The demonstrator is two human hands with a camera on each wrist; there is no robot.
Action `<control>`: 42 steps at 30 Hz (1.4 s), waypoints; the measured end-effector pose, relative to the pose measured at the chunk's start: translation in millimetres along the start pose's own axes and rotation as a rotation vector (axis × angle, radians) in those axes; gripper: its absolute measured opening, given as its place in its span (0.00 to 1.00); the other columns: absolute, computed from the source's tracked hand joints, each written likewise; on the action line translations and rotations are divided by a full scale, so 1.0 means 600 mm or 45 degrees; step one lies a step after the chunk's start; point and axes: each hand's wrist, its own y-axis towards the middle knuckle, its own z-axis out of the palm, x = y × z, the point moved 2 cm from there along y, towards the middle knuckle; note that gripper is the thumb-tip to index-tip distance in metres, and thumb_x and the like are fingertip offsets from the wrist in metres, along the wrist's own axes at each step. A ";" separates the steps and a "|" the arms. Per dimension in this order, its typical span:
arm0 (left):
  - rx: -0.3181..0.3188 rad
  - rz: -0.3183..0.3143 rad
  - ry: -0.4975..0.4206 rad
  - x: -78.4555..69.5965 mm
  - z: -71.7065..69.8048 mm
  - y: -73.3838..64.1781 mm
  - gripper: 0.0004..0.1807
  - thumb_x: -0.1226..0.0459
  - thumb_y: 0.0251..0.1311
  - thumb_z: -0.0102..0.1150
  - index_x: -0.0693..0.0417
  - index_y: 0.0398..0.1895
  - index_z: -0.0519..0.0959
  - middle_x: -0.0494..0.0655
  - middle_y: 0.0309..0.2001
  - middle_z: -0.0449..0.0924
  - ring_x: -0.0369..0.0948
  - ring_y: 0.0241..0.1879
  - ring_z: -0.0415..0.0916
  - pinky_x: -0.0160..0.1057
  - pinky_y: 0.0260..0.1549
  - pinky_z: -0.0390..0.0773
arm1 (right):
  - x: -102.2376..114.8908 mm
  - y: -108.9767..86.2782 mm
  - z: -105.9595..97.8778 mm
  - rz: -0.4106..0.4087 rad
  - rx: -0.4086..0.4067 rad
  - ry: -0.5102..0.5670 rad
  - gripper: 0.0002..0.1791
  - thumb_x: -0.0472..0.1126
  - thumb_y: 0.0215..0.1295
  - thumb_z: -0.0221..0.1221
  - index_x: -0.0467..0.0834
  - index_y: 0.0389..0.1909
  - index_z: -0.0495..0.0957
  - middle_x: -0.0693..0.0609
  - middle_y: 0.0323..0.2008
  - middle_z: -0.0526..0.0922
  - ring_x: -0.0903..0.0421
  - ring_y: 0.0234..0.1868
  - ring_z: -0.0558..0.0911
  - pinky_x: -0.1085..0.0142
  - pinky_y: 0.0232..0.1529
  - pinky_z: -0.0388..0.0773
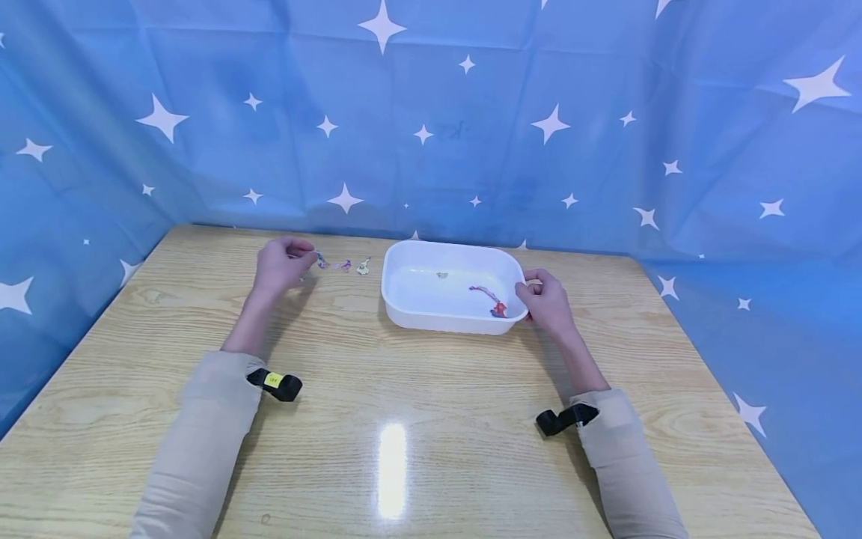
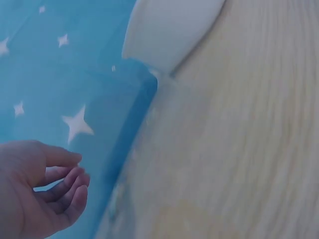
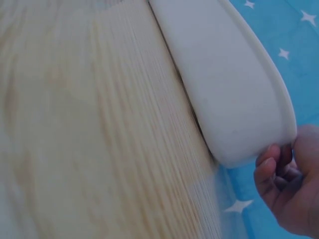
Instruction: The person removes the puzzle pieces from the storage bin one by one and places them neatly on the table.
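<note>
A white plastic tub (image 1: 438, 323) stands on the table, and my right hand (image 1: 547, 301) grips its right rim between thumb and fingers. Inside lies a small red-and-blue trinket with a strap (image 1: 498, 308). My left hand (image 1: 286, 266) is at the table's back left, its fingers loosely bent. Right at its fingertips in the head view is a small blue-and-purple trinket (image 1: 321, 260); the left wrist view shows nothing between the fingers (image 2: 65, 191). A pink-and-purple trinket (image 1: 346, 265) and a pale one with green (image 1: 363, 266) lie between that hand and the tub.
A small greyish mark or piece (image 1: 441, 275) shows on the tub's inner far side. The wooden table (image 1: 323, 434) ends at a blue curtain (image 1: 471, 97) with white stars behind and at both sides. Black wrist cameras sit on both sleeves.
</note>
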 end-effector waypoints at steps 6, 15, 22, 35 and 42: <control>0.087 0.172 -0.061 -0.053 0.039 -0.002 0.15 0.67 0.67 0.62 0.70 0.51 0.78 0.62 0.45 0.81 0.48 0.43 0.78 0.32 0.41 0.77 | 0.001 0.001 0.000 -0.004 -0.001 0.007 0.20 0.41 0.73 0.56 0.31 0.58 0.72 0.40 0.24 0.75 0.56 0.15 0.74 0.66 0.17 0.73; 0.191 0.263 -0.139 -0.100 0.109 -0.007 0.12 0.67 0.66 0.63 0.66 0.48 0.80 0.56 0.41 0.81 0.47 0.42 0.78 0.39 0.44 0.77 | -0.004 0.004 -0.001 -0.020 -0.007 0.006 0.20 0.41 0.72 0.56 0.30 0.57 0.71 0.41 0.23 0.76 0.57 0.13 0.74 0.65 0.16 0.73; 0.283 0.310 -0.162 -0.125 0.158 -0.008 0.11 0.69 0.65 0.62 0.67 0.48 0.80 0.57 0.41 0.82 0.49 0.42 0.79 0.42 0.46 0.78 | -0.007 0.005 0.002 -0.005 -0.010 0.002 0.19 0.40 0.73 0.55 0.31 0.56 0.71 0.42 0.23 0.76 0.58 0.13 0.73 0.65 0.16 0.73; 0.430 0.331 -0.008 -0.150 0.242 0.010 0.13 0.71 0.63 0.61 0.69 0.49 0.80 0.58 0.42 0.82 0.49 0.45 0.80 0.40 0.48 0.78 | -0.010 0.007 0.001 -0.017 -0.016 -0.006 0.19 0.40 0.72 0.56 0.31 0.56 0.71 0.43 0.22 0.75 0.53 0.14 0.74 0.65 0.17 0.74; 0.446 0.246 0.068 -0.152 0.277 0.028 0.12 0.73 0.63 0.59 0.68 0.49 0.81 0.58 0.44 0.82 0.48 0.46 0.79 0.39 0.48 0.78 | -0.008 0.006 0.001 -0.030 -0.029 -0.004 0.18 0.40 0.72 0.55 0.32 0.56 0.72 0.37 0.24 0.76 0.54 0.14 0.74 0.65 0.16 0.74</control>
